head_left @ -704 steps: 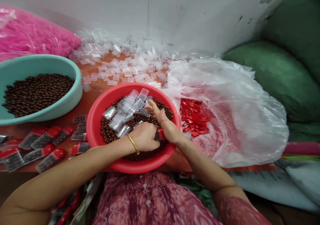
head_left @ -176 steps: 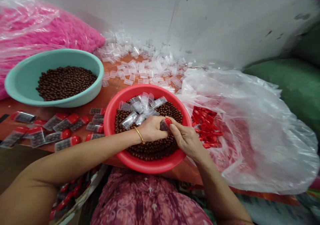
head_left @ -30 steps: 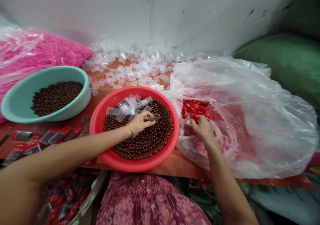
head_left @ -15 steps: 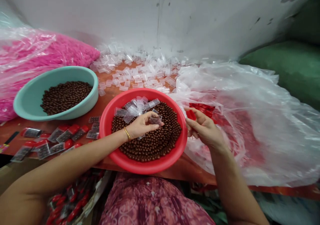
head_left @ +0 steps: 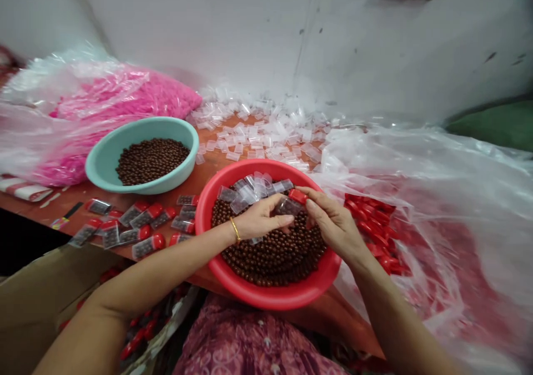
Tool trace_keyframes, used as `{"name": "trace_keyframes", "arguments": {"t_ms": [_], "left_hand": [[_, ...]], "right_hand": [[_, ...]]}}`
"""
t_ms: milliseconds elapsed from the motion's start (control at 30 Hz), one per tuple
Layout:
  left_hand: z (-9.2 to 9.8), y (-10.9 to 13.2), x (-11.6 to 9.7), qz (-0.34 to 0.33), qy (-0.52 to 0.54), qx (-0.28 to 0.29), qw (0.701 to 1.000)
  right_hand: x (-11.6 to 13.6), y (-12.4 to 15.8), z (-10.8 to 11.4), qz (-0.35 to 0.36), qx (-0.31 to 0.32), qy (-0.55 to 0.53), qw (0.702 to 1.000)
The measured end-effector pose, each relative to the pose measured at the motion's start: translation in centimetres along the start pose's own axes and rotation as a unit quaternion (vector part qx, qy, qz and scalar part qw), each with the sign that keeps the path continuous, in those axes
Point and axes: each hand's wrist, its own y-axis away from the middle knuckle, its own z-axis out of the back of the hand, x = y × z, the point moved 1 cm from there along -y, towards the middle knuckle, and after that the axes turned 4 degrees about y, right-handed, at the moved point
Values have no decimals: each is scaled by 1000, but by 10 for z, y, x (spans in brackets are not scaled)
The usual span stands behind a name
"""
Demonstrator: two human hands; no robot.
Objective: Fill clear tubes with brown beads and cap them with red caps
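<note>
our left hand (head_left: 260, 218) grips a little clear box (head_left: 287, 206) near the middle of the frame; our right hand (head_left: 335, 222) pinches a red cap (head_left: 298, 196) at the box's upper end; we can't tell if it is pushed on all the way; both hands are over the red bowl (head_left: 270, 302), which has brown beads (head_left: 270, 267) and more clear boxes (head_left: 245, 192) in it; we see loose red caps (head_left: 372, 225) at right, and filled boxes (head_left: 144, 246) on the bench (head_left: 350, 322) at lower left.
</note>
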Motion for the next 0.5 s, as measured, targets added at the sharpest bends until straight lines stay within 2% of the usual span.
{"name": "trace_keyframes", "arguments": {"t_ms": [100, 267, 367, 500], "left_hand": [[-1, 1, 4, 3, -39, -26, 999], [-4, 3, 4, -46, -89, -98, 990], [-4, 2, 6, -12, -111, -113, 987], [-3, 3, 7, 6, -209, -111, 972]], "right_hand": [[-2, 1, -4, 93, -15, 83, 992], [-9, 5, -9, 164, 11, 173, 971], [-15, 10, -13, 207, 33, 198, 958], [-20, 23, -15, 277, 12, 194, 941]]}}
